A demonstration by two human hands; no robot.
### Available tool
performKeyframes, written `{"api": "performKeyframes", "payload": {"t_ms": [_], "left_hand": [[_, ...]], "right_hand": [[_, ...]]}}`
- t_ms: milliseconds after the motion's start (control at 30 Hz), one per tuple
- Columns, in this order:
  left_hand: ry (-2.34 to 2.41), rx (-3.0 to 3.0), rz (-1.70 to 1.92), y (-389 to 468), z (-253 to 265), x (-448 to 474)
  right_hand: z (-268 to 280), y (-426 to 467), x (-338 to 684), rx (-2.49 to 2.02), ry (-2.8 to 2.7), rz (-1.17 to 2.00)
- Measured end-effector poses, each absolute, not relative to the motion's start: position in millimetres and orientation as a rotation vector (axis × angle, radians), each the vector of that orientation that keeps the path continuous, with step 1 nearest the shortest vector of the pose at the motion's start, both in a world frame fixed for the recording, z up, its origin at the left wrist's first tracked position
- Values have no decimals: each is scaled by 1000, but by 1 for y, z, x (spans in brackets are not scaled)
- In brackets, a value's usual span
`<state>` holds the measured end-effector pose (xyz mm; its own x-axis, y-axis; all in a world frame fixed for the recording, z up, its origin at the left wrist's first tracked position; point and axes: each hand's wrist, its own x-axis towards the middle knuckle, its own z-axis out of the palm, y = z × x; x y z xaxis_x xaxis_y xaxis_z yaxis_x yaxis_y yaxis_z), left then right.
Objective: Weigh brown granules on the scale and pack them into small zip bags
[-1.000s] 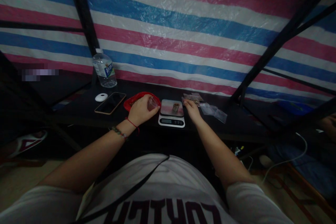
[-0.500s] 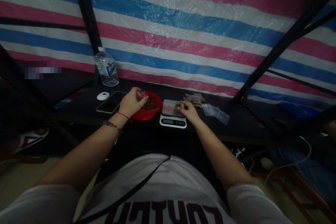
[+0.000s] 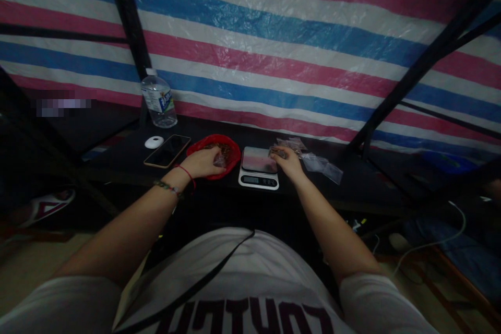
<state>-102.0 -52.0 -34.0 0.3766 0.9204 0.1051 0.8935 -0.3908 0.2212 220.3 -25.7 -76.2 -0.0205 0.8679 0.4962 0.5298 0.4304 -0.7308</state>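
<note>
My left hand (image 3: pixel 204 162) is closed on a small clear plastic bag (image 3: pixel 220 160). It is over the red plastic-lined bowl (image 3: pixel 234 152), which holds many small brown pieces (image 3: pixel 224 144) too small to name. At the right edge of the kitchen scale (image 3: pixel 259 160), my right hand (image 3: pixel 290 163) pinches a small filled plastic bag (image 3: pixel 277 151) with brownish contents. Nothing lies on the scale's metal plate, and its display is too dim to read. Just behind my right hand is a pile of small filled bags (image 3: pixel 294 143).
Flat clear bags (image 3: pixel 324 167) lie right of my right hand. To the left are a phone (image 3: pixel 168 151), a white round object (image 3: pixel 154 142) and a clear bottle (image 3: pixel 159 100). A striped plastic sheet (image 3: pixel 250 52) hangs behind the black table (image 3: pixel 207 129), between dark metal posts.
My right hand has lifted the small filled bag off the scale and carried it right. My left hand has lowered its clear bag to the brown pieces in the red bowl.
</note>
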Motion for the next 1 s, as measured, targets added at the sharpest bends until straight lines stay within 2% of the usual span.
{"api": "performKeyframes", "payload": {"t_ms": [300,733,1000], "left_hand": [[1712,2473,377,-52,-31,-104],[1696,2415,965,-60,-25,-100],[1671,2442,1081,-56,-29,-101]], "right_hand": [[-65,-29,225,-1219,-1611,415],[-67,-28,221,-1216,-1571,473],[-68,-23,226,-1190,-1533,510]]}}
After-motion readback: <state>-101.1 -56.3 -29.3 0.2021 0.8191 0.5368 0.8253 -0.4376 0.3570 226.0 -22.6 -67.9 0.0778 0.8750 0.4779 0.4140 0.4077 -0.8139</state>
